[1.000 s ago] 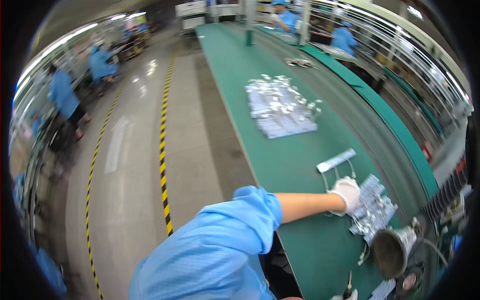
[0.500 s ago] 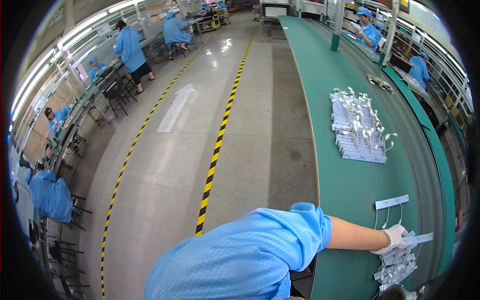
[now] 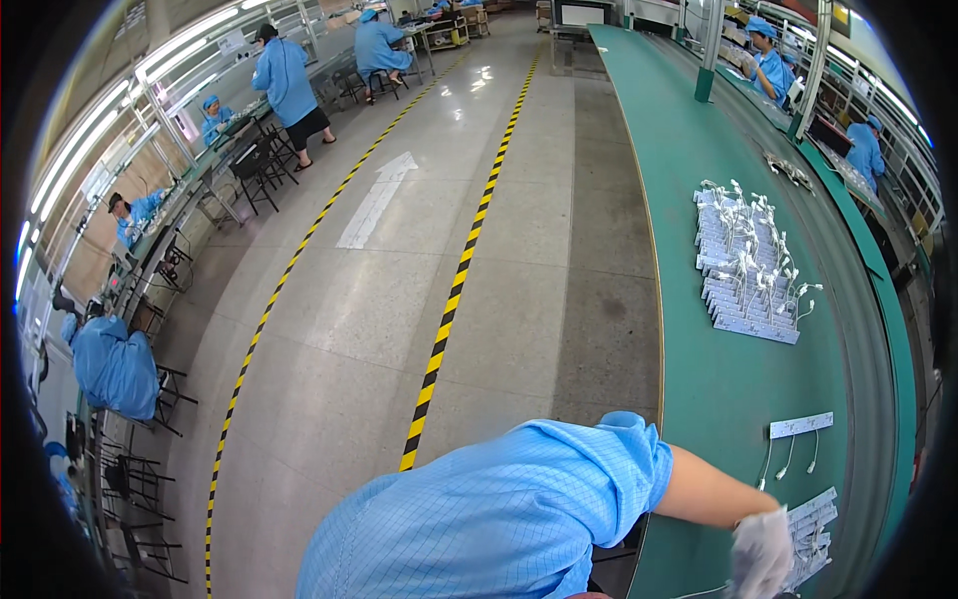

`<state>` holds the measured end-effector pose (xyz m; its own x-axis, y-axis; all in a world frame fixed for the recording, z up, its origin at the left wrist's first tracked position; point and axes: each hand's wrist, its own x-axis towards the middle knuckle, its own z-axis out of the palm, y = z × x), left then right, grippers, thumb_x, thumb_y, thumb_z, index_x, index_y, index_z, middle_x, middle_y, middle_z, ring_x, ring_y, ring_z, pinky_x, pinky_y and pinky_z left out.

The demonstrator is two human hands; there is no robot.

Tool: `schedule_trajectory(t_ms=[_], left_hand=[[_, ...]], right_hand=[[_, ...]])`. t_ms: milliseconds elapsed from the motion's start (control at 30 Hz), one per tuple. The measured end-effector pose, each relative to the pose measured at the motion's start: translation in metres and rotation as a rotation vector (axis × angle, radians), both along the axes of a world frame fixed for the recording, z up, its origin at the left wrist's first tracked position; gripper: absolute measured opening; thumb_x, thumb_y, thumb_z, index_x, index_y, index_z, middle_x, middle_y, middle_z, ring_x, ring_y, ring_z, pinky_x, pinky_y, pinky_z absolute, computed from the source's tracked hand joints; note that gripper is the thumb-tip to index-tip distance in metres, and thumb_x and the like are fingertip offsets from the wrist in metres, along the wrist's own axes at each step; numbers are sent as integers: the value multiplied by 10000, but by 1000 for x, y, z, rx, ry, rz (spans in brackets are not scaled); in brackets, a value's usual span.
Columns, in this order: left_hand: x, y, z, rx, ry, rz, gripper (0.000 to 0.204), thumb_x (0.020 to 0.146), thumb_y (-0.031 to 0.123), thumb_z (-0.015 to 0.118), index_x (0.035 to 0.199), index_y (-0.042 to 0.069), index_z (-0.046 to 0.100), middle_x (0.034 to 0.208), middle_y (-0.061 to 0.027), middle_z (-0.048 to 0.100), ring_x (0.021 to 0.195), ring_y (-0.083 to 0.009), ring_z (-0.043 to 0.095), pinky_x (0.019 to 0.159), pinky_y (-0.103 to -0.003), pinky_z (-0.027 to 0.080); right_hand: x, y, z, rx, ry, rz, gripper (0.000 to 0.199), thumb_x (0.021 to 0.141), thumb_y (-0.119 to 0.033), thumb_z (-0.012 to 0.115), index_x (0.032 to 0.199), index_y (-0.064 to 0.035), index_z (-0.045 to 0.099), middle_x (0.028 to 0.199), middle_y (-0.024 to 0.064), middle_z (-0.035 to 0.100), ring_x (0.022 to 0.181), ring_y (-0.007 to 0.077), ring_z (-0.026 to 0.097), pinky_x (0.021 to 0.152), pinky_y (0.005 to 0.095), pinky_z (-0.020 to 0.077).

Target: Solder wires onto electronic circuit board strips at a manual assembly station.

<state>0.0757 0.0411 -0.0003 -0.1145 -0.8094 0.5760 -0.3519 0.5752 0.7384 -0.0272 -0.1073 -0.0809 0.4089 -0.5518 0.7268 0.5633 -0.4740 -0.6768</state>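
My left hand (image 3: 760,555), in a white glove, is near the lower right, its bare forearm coming out of a blue checked sleeve (image 3: 489,509). It is smeared by motion, and its fingers point down, so I cannot see whether they hold anything. Close to its right side lies a stack of narrow white strip boards (image 3: 813,511) with white cables, partly covered by the hand. Just beyond, a single white strip board (image 3: 801,425) lies apart, three cables with small plugs trailing from it toward me. My right hand is out of view.
The long green bench (image 3: 714,379) runs away on my right. A large group of strip boards with cables (image 3: 755,321) lies farther along it, and a dark track (image 3: 858,349) borders it. Left is the aisle with yellow-black floor tape (image 3: 439,344). Several people in blue work at both sides.
My left hand has come off the strip boards, back toward me and slightly left. The board under it now lies with the stack. The whole view has shifted a little.
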Motion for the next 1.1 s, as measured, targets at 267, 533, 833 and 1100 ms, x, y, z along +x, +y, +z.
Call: schedule_trajectory(t_ms=[267, 533, 833, 1100], left_hand=[[-17, -69, -66, 683, -2, 5, 156, 849, 199, 658, 903, 61, 609, 821, -119, 623, 695, -237, 603, 641, -374, 462], [-37, -35, -58, 512, -244, 114, 273, 854, 243, 596, 624, 123, 510, 531, -78, 513, 502, -265, 524, 471, -418, 393], [-65, -27, 13, 1123, 414, 494, 188, 848, 126, 560, 921, -48, 556, 689, -75, 640, 506, -150, 608, 461, -288, 481], [-75, -41, 18, 1163, 306, 543, 177, 878, 103, 539, 985, -37, 523, 684, -69, 622, 493, -144, 592, 463, -285, 476]], right_hand=[[27, -19, -20, 43, -178, 71, 185, 899, -119, 563, 1020, 18, 594, 877, 153, 594, 768, 238, 571, 666, 334, 490], [-115, -74, 12, -218, -319, -384, 214, 901, -118, 567, 1060, 24, 577, 896, 156, 590, 784, 239, 571, 684, 335, 493], [-134, -28, 34, -161, 299, -64, 221, 909, -108, 438, 992, 35, 585, 948, 139, 578, 751, 160, 570, 539, 236, 468], [-138, -37, 43, -83, 463, 160, 242, 891, -171, 489, 965, 43, 574, 789, 102, 564, 550, 98, 477, 497, 219, 383]])
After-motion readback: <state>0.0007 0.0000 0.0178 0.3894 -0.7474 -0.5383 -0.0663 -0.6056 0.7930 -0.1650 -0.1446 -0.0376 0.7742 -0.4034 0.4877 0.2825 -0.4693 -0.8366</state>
